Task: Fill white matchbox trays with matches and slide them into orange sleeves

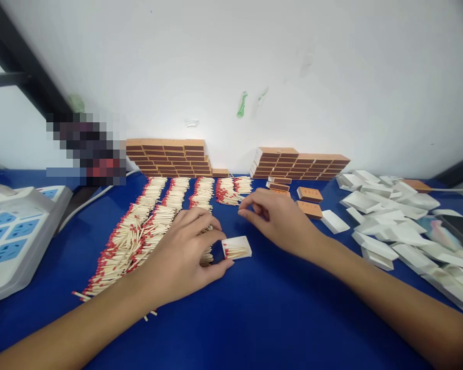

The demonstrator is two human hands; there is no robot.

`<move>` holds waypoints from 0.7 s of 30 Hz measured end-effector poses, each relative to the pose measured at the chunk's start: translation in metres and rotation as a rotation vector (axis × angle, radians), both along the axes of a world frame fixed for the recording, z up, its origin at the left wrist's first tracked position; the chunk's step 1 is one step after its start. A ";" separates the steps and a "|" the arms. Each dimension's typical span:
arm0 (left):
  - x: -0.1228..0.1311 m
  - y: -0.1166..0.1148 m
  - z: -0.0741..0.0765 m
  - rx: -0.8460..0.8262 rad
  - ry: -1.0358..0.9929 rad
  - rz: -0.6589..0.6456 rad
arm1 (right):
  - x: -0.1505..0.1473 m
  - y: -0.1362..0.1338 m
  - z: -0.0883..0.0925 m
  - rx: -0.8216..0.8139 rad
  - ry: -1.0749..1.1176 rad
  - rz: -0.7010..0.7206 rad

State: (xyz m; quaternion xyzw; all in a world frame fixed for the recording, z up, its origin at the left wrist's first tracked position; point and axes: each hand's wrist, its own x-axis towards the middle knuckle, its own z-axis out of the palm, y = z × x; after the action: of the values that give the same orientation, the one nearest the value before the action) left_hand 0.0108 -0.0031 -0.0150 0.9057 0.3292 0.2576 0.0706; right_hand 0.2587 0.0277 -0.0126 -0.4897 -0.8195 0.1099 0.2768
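A small white matchbox tray [237, 247] with a few red-tipped matches in it lies on the blue table [254, 318]. My left hand [185, 252] rests beside it, thumb and fingers pinched on the tray's left end and lying over the rows of loose matches [146, 226]. My right hand [273, 216] hovers behind the tray, fingers curled and pinched together near a small pile of matches [231, 190]; what the fingers hold is not visible.
Stacked orange-brown matchboxes [167, 156] [301, 164] line the white wall. A few loose sleeves [309, 195] lie near my right hand. A heap of empty white trays [389, 226] fills the right. A white power strip [15, 226] sits at the left.
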 end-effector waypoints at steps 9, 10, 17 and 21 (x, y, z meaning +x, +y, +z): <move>0.000 -0.001 0.000 -0.006 0.000 -0.004 | -0.003 0.025 -0.013 0.017 -0.247 -0.101; 0.000 -0.001 0.000 -0.007 0.001 -0.006 | -0.003 0.024 -0.013 0.025 -0.266 -0.099; -0.001 -0.002 0.001 0.004 -0.005 -0.012 | -0.006 0.023 -0.008 0.012 -0.359 -0.106; 0.000 -0.001 0.001 0.007 0.005 -0.010 | -0.013 0.018 -0.006 -0.006 -0.363 -0.080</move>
State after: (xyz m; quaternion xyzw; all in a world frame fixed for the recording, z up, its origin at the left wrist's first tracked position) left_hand 0.0109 -0.0039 -0.0137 0.9083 0.3239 0.2559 0.0680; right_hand 0.2461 0.0456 -0.0182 -0.5345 -0.8355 0.0109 0.1272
